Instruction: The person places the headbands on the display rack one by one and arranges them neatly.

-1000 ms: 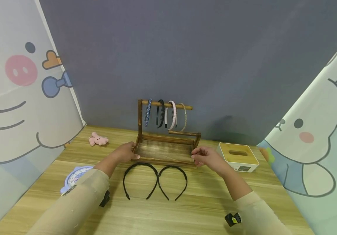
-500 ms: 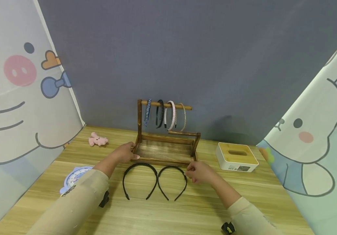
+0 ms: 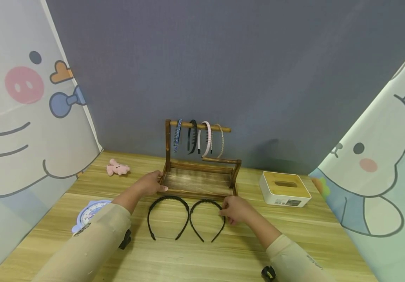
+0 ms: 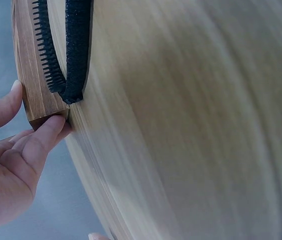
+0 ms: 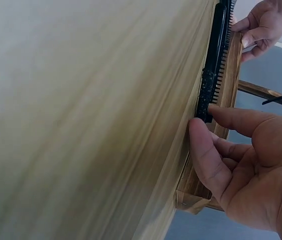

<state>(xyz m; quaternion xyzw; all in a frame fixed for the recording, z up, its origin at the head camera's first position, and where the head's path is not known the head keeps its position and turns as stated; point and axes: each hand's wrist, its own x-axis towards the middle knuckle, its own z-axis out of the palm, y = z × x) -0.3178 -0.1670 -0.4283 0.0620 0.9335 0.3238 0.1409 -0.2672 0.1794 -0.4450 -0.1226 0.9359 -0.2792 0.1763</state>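
Observation:
My left hand (image 3: 150, 183) grips the left end of a brown wooden headband rack (image 3: 195, 193); in the left wrist view the thumb lies on the wood (image 4: 41, 90) and the fingers bend round its corner. Two black toothed headbands lie on the table before the rack, side by side, ends toward me. The left headband (image 3: 168, 197) is untouched. At the right headband (image 3: 206, 201), my right hand (image 3: 239, 210) pinches the band's right side. In the right wrist view, thumb and forefinger meet at that dark band (image 5: 206, 92). The other right fingers curl beneath.
Several headbands, including a pink one (image 3: 208, 137) and a blue glittery one (image 3: 177, 135), hang from the rack's top bar. A tissue box (image 3: 285, 189) stands right; a pink plush toy (image 3: 117, 167) and a round blue clock-like thing (image 3: 90, 213) sit left.
My right hand has left the rack's right end and come down leftward to the right headband, which has shifted very slightly. The left hand stays on the rack.

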